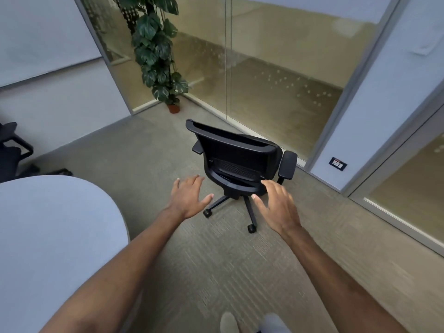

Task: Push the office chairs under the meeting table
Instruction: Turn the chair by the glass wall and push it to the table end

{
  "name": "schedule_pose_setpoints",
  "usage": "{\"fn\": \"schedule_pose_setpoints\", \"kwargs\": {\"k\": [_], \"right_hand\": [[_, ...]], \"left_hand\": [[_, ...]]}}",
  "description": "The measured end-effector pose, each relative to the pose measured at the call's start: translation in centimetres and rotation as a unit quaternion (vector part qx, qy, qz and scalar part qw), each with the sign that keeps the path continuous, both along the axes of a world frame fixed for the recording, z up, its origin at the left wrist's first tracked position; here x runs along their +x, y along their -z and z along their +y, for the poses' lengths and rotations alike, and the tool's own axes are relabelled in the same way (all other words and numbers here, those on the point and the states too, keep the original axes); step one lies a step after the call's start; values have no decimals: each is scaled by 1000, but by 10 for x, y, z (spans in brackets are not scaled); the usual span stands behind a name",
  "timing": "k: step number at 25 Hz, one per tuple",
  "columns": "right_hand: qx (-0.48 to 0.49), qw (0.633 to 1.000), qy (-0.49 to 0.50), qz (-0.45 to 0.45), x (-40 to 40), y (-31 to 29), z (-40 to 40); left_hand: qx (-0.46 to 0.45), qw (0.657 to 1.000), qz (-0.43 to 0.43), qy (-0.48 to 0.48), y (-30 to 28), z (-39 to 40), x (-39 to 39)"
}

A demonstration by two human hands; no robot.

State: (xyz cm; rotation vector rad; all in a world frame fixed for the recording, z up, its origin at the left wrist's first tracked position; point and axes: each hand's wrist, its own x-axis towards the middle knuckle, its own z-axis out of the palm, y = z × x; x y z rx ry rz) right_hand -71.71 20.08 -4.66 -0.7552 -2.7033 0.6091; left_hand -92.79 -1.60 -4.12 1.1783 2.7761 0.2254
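A black office chair (236, 156) on castors stands on the carpet near the glass wall, its backrest turned toward me. My left hand (189, 199) and my right hand (276, 205) are stretched out in front of it, fingers spread, holding nothing. Neither hand touches the chair. The rounded grey meeting table (55, 239) fills the lower left. A second black chair (12, 150) shows partly at the left edge, beyond the table.
A tall potted plant (156, 51) stands in the far corner. Glass partitions (276, 68) run along the back and right. A wall socket (338, 163) sits low on the right wall. Open carpet (228, 260) lies between me and the chair.
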Motion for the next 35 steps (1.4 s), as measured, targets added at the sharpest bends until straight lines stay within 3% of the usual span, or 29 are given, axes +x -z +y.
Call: {"fn": "schedule_pose_setpoints", "kwargs": {"k": [8, 14, 19, 26, 35], "right_hand": [[33, 999, -3, 30, -139, -6, 90], [25, 997, -11, -74, -212, 9, 150], [64, 996, -8, -63, -225, 25, 163], [116, 992, -42, -32, -212, 32, 184], [148, 987, -45, -36, -187, 34, 207]], "left_hand": [[27, 1000, 16, 0, -2, 106, -111], [9, 1000, 23, -4, -5, 176, -177], [-7, 1000, 18, 8, 1, 212, -217], [-94, 995, 20, 13, 3, 217, -252], [-101, 993, 54, 29, 1, 212, -202]]}}
